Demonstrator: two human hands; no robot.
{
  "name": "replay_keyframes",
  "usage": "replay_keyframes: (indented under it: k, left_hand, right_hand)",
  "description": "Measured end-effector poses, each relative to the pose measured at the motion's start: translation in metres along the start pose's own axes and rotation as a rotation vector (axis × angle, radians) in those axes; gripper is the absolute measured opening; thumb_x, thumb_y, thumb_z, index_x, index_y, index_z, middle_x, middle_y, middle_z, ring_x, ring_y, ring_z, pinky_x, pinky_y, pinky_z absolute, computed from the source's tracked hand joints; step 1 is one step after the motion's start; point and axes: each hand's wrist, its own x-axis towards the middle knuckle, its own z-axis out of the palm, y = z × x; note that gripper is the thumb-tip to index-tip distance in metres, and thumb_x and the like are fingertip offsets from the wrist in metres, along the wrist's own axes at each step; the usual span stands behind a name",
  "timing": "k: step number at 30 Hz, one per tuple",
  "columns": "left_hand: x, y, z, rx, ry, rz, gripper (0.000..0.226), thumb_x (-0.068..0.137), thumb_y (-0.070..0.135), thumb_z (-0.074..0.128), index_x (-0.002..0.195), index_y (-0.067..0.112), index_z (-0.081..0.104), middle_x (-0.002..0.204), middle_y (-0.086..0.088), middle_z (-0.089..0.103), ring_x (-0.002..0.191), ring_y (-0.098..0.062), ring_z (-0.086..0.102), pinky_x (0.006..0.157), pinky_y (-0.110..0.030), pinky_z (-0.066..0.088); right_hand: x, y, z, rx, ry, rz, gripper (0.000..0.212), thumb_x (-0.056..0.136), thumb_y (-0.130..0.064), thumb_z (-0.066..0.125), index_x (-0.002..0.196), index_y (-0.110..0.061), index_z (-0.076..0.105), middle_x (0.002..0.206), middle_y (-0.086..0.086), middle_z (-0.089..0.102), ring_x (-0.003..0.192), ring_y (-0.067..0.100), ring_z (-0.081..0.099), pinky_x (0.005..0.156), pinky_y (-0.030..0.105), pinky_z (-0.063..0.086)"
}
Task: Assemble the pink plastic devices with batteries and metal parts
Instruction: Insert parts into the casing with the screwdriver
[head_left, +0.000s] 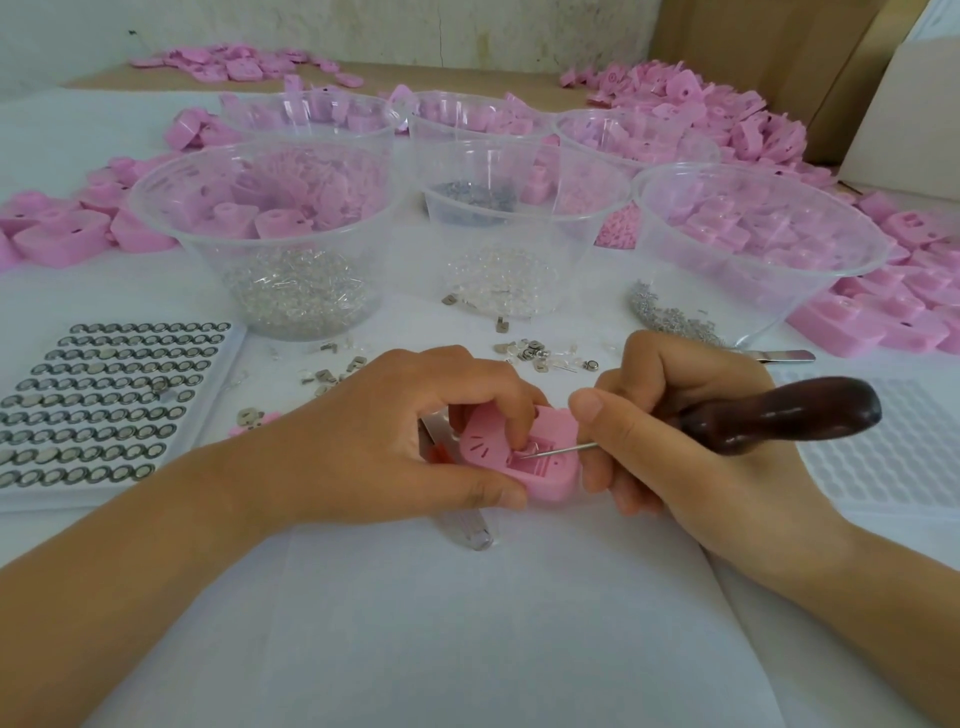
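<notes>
A pink plastic device (540, 470) lies on the white table in front of me, its open compartment facing up. My left hand (395, 436) grips it from the left, index finger pressing into the compartment. My right hand (675, 441) holds an awl with a dark wooden handle (779, 413); its thin metal needle (556, 451) points left into the compartment. A tray of button batteries (98, 400) sits at the left. Loose metal parts (530, 353) lie scattered just beyond my hands.
Several clear plastic bowls (270, 234) (753, 244) hold pink shells, small metal and clear parts. Pink shells are heaped left (57, 228) and right (904, 312). A clear-handled tool (467, 530) lies under my left hand. An empty white tray (883, 457) sits at right.
</notes>
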Motion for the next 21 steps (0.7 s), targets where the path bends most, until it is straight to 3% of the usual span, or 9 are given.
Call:
replay_keyframes:
  k: [8,17,21]
  left_hand:
    - [0.0002,0.0006,0.0003,-0.022,-0.002,-0.012,0.032,0.064,0.049,0.068,0.09,0.033,0.057,0.107,0.022,0.059,0.091,-0.013,0.058,0.073,-0.013,0.047]
    - [0.0004,0.0023,0.0002,-0.068,-0.011,-0.014,0.032,0.064,0.048,0.068,0.09,0.033,0.057,0.099,0.031,0.059,0.101,-0.022,0.06,0.077,-0.028,0.05]
    - [0.0011,0.0025,0.0003,-0.09,-0.025,-0.016,0.031,0.064,0.047,0.069,0.09,0.033,0.057,0.1,0.032,0.059,0.104,-0.024,0.06,0.079,-0.026,0.051]
  right_hand:
    - [-0.0004,0.0009,-0.0004,-0.015,0.009,-0.015,0.031,0.08,-0.01,0.059,0.052,-0.019,0.048,0.049,0.011,0.057,0.036,0.009,0.047,0.04,0.012,0.036]
    - [-0.0003,0.0028,-0.0006,-0.07,0.006,-0.042,0.035,0.079,-0.006,0.058,0.051,-0.023,0.045,0.049,0.009,0.055,0.037,0.01,0.047,0.042,0.014,0.036]
    - [-0.0015,0.0049,-0.0018,-0.135,0.022,-0.065,0.035,0.077,-0.003,0.059,0.05,-0.016,0.04,0.052,0.011,0.052,0.041,0.007,0.045,0.044,0.015,0.036]
